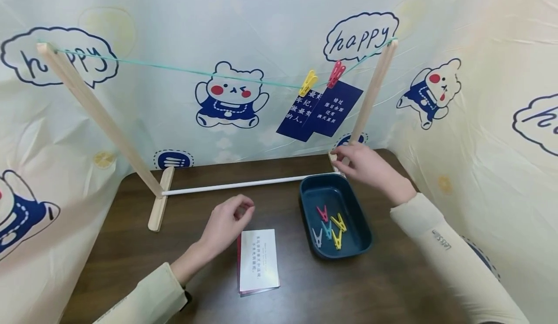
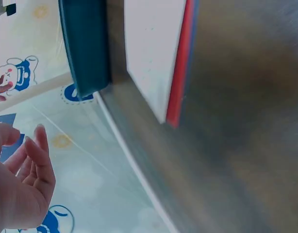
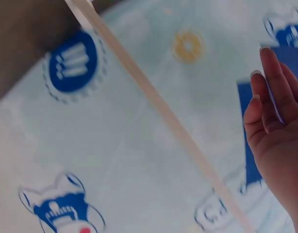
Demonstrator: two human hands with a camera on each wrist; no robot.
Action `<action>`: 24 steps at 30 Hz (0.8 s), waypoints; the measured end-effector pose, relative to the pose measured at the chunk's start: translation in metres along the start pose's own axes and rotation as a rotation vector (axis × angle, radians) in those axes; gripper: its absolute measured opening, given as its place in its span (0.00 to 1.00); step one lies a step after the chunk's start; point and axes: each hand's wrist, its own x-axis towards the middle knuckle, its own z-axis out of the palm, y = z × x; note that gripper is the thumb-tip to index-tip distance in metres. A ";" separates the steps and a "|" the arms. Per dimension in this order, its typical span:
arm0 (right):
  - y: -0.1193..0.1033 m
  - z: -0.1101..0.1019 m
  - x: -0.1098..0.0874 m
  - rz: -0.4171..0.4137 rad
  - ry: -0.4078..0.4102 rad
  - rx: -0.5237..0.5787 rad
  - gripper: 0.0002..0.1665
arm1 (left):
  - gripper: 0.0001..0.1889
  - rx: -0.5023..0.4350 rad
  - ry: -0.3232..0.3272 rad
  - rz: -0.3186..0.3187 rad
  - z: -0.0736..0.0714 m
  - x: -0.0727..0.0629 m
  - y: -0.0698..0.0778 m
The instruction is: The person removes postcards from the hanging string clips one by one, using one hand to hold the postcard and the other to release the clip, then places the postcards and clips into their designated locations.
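Observation:
My left hand, fingers loosely bent and nothing between them, hovers just beyond a stack of cards whose top one is white with printed writing. In the left wrist view a red card edge shows beneath the white one. My right hand is over the far end of a dark blue tray, near the foot of the right post; its fingers look relaxed and hold nothing. On the green string, a yellow clothespin and a red clothespin hold two overlapping dark blue cards.
Several small clothespins, yellow, red, teal and grey, lie in the tray. The string runs between a left wooden post and a right wooden post. A white rod joins their feet on the brown table. A printed curtain stands behind.

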 end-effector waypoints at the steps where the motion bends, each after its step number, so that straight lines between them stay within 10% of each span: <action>1: -0.001 -0.007 0.002 -0.001 0.017 -0.009 0.14 | 0.05 -0.003 0.015 0.026 -0.001 0.005 0.002; 10: -0.006 -0.063 0.023 0.027 0.158 -0.019 0.15 | 0.06 -0.079 0.083 0.148 -0.003 0.046 0.024; 24: -0.030 -0.101 0.070 -0.091 0.327 -0.059 0.16 | 0.10 -0.288 0.204 0.143 -0.003 0.100 0.034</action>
